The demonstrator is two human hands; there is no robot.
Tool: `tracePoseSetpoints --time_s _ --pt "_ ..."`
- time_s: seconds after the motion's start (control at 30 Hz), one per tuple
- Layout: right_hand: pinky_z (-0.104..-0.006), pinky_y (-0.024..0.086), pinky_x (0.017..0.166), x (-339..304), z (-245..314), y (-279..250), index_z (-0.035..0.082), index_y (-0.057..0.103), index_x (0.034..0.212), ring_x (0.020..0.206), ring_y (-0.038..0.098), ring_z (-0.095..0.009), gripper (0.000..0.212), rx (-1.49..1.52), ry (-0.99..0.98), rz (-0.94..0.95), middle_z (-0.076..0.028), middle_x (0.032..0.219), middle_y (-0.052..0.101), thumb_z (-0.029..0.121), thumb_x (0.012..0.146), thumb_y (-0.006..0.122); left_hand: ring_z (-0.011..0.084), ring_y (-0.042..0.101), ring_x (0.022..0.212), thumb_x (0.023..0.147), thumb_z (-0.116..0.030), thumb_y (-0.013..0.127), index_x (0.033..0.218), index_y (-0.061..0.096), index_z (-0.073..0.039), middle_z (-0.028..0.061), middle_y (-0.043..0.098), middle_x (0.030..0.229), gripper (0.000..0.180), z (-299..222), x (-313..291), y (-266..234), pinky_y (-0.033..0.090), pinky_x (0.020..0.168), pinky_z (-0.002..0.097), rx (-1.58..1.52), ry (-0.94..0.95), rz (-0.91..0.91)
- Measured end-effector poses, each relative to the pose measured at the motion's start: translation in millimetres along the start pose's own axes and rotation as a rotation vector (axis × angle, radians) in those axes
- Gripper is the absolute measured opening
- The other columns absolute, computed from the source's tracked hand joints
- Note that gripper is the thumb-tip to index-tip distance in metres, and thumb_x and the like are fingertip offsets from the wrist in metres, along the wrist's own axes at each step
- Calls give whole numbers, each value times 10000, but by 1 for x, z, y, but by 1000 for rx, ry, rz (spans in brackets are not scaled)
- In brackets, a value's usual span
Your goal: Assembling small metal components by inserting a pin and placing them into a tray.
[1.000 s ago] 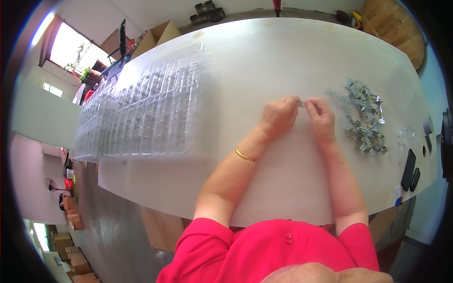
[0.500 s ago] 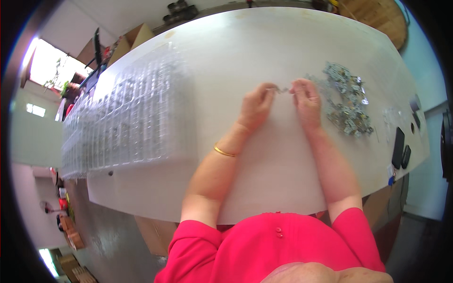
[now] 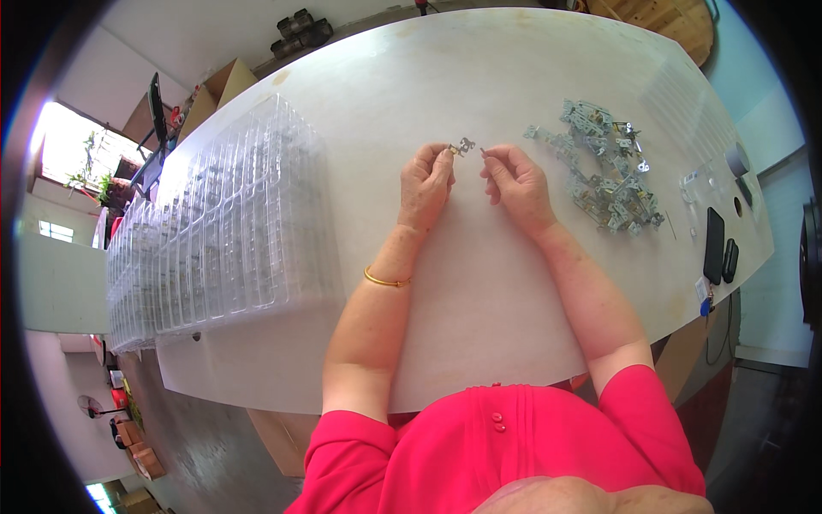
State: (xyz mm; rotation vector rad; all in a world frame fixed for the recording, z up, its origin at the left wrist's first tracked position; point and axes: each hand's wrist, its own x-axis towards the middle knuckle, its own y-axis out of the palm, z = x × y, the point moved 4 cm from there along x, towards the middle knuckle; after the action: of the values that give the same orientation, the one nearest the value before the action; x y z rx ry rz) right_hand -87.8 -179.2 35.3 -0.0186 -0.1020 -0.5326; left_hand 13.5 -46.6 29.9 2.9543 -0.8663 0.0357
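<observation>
Between thumb and fingers of my left hand [image 3: 425, 187] is a small metal bracket [image 3: 465, 145], grey with a yellowish bit near the fingertips. My right hand [image 3: 521, 184], just to its right, pinches a thin dark piece [image 3: 483, 152] that is too small to name. A narrow gap separates that piece from the bracket. To the right of my right hand lies a loose pile of similar metal brackets [image 3: 610, 176], grey with some brassy parts.
Stacked clear plastic trays [image 3: 227, 214] take up the left of the white table [image 3: 462, 325]. At the right edge lie a black phone [image 3: 714, 246], a smaller black case [image 3: 729, 260], a grey roll [image 3: 736, 159] and a blue-tagged key [image 3: 705, 306]. Another clear tray [image 3: 685, 98] lies far right.
Both hands have shifted slightly left in view, along with the whole scene. The bracket in my left hand now shows clearly, and my right hand's fingers are tilted more toward it.
</observation>
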Motion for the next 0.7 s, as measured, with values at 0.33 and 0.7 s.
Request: tracePoseSetpoints --time_s 0.33,0.7 --pt "-243 528 537 1 -3 0 37 634 1048 651 609 -75 120 5 25 18 -33 821 652 134 1000 581 26 451 559 1015 -161 548 1063 648 -15 -39 554 685 183 1 0 4 364 479 199 119 92 -16" --pt "-266 572 570 1 -4 2 13 594 1120 691 646 -97 157 42 47 44 -67 879 658 110 999 566 71 476 593 968 -56 595 1034 654 -45 8 599 729 90 -14 -9 3 428 551 241 469 524 -102"
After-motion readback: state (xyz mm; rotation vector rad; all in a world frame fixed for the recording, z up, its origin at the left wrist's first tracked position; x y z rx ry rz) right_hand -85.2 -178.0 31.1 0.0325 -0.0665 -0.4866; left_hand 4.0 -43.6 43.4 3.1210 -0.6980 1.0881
